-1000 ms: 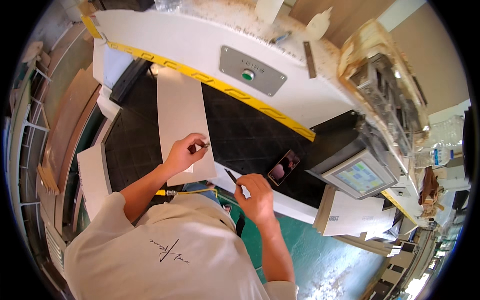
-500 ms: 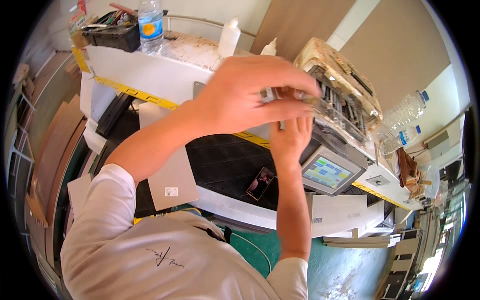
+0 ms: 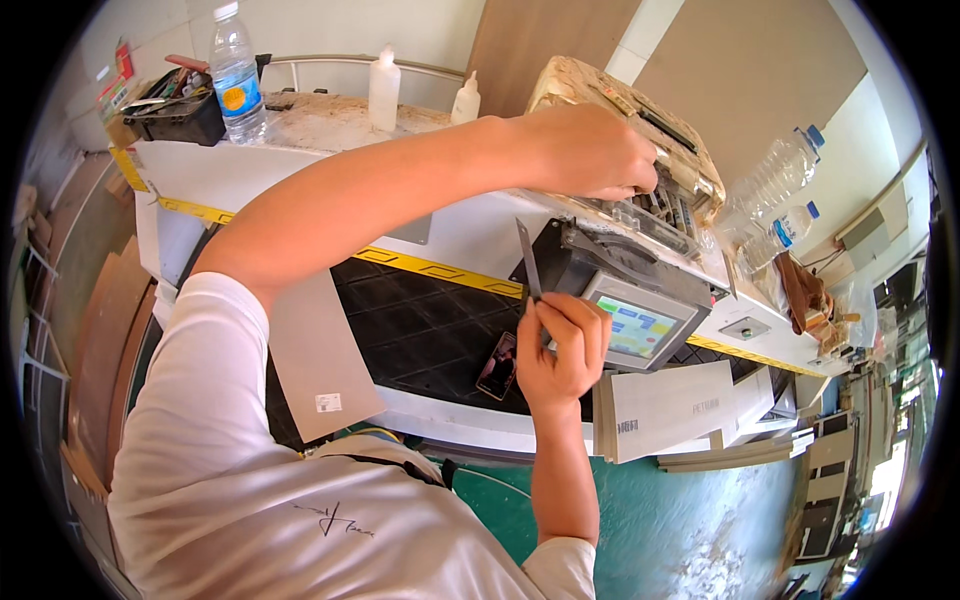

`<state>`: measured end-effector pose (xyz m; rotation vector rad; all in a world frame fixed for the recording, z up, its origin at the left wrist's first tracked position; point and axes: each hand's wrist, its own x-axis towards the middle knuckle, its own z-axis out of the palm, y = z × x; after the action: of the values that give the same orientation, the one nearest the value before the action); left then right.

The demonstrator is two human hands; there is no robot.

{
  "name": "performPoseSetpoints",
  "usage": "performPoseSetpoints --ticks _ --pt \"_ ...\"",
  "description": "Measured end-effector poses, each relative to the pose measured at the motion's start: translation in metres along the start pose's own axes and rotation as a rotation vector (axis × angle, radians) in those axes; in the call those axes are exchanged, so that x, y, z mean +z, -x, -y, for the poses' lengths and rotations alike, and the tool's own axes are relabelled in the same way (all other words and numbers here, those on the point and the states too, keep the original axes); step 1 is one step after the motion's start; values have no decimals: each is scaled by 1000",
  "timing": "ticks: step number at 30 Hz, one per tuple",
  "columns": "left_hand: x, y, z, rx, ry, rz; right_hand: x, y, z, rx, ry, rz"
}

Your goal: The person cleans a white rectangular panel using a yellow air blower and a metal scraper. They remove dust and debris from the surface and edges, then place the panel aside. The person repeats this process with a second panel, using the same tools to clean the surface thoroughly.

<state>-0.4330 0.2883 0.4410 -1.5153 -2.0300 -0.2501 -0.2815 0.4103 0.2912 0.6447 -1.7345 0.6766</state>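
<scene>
My left arm stretches across the white machine beam, and my left hand (image 3: 592,150) is at the worn, dusty box (image 3: 570,85) on top. Its fingers are bent together beside the box's opening, where several dark metal pieces (image 3: 676,212) lie. What they pinch, if anything, is hidden. My right hand (image 3: 568,345) is closed on the lower end of a thin grey metal strip (image 3: 527,255), which points upward with a slanted tip. This hand is just left of the grey control panel with its lit screen (image 3: 634,328). A phone (image 3: 497,366) lies on the black bed left of my right hand.
A labelled beige board (image 3: 325,345) lies left across the black bed (image 3: 410,325). Along the beam's top stand a black tool tray (image 3: 178,118), a water bottle (image 3: 236,85) and white squeeze bottles (image 3: 384,88). Clear plastic bottles (image 3: 775,180) are right of the box; white boards (image 3: 672,405) stack below the panel.
My right hand has come down from the box toward me, and the metal strip now shows in it. My left hand's spread fingers have closed and moved in against the box. The view has shifted.
</scene>
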Motion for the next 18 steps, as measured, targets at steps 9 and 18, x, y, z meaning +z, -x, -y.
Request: performPoseSetpoints --ticks 9,18 --pt "7 -20 5 -79 -181 302 -39 1 -16 195 -61 -17" --pt "17 -4 24 -131 -297 -331 -16 -44 -39 738 -464 73"
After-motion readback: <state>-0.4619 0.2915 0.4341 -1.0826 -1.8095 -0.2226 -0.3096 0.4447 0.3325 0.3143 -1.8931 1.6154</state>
